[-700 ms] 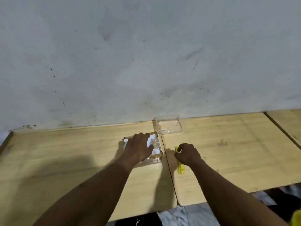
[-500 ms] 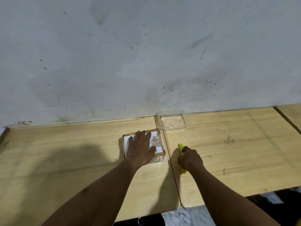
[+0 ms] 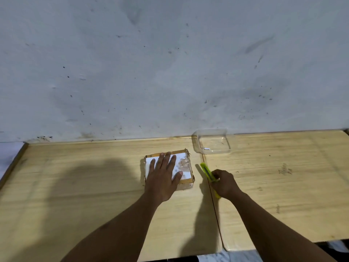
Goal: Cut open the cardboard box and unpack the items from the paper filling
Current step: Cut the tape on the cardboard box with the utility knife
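At 6 o'clock, nearest the camera, both forearms reach in over the wooden table (image 3: 75, 186). Right hand (image 3: 225, 184) is closed round a yellow-green box cutter (image 3: 207, 172), tip pointing to 11 o'clock, just beside the box w/o touching it. Left hand (image 3: 162, 178) lies flat, fingers spread, pinning the cardboard box (image 3: 186, 167) at centre. Box looks small, light, fairly stiff; glossy tape probably slippery, so press down on the lid. Blade too small to tell if extended; contents hidden. At 1 o'clock by the wall (image 3: 170, 63), a clear plastic tub (image 3: 213, 141).
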Demonstrator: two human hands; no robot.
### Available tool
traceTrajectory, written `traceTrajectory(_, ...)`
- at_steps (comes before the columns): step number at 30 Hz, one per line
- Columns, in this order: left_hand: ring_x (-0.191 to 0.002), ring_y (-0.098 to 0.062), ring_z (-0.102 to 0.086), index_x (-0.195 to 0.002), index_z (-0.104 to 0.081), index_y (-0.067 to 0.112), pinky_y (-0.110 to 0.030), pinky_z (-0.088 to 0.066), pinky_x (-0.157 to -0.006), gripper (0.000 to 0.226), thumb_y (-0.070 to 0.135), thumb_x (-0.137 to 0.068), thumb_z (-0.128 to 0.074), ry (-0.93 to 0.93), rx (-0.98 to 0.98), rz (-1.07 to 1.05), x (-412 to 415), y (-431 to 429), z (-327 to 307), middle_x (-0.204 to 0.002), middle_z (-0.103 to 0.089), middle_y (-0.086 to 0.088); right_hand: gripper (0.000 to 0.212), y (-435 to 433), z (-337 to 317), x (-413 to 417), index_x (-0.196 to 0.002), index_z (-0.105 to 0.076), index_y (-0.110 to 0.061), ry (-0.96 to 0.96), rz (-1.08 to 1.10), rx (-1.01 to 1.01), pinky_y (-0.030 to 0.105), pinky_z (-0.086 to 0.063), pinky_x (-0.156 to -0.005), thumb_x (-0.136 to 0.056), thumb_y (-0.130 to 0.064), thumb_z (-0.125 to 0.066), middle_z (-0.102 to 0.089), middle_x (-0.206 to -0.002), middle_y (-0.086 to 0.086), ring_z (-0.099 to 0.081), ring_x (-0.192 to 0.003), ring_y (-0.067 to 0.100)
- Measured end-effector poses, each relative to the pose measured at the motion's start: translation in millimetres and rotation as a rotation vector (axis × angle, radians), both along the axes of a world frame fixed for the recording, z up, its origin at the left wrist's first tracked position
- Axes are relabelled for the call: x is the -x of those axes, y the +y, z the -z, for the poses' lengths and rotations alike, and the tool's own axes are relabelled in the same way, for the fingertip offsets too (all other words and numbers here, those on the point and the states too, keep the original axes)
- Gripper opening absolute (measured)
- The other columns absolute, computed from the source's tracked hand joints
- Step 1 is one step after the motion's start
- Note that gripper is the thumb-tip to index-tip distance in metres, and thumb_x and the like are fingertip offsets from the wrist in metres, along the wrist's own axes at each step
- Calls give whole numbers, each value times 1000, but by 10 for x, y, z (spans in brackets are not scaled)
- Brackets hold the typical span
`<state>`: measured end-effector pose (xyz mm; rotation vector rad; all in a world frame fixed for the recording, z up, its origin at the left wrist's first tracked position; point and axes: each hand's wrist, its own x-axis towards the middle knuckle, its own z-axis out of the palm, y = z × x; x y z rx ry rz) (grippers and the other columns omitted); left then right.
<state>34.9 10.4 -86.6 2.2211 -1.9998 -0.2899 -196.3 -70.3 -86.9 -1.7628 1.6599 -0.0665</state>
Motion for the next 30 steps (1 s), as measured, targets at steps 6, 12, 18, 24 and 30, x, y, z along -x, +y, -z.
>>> traceTrajectory(6,-147,-26,-27,-148,-40,18,-49,-23,-116,68,59,-98,-17,-7,30,-65,-412,11,26,-157,-35,-5,17,-150,-292,-470,-101,-67,-9,-336,1,39,31,-59,-59,-86,-7,-73,-73,-71,10,-72,-56,22)
traceTrajectory(12,-152,-22,7,-156,-11,23,-46,2,-119,79,65,-91,-1,50,-49,-40,-544,-90,42,-165,0,-2,19,-123,-557,-817,-86,-61,0,-437,42,-17,38,-53,-41,-91,-16,-70,-64,-62,20,-63,-40,32)
traceTrajectory(18,-149,-24,19,-156,4,20,-47,8,-118,67,54,-101,-15,49,-130,-14,-556,-214,34,-164,14,-4,16,-65,-691,-876,-96,-54,1,-426,60,-42,23,-37,-33,-95,-14,-58,-68,-80,26,-56,-34,25)
traceTrajectory(24,-149,-26,19,-156,2,18,-49,8,-118,68,54,-101,-14,26,-127,-20,-525,-221,32,-164,14,-5,19,-24,-669,-945,-96,-51,-1,-362,41,-31,23,-33,-34,-97,-19,-57,-60,-69,14,-52,-30,21)
traceTrajectory(30,-149,-26,20,-156,3,19,-49,9,-118,68,55,-101,-15,25,-141,-30,-526,-236,52,-163,15,-4,25,11,-632,-1026,-92,-48,-6,-328,63,-8,22,-34,-34,-98,-29,-57,-58,-63,9,-53,-30,21)
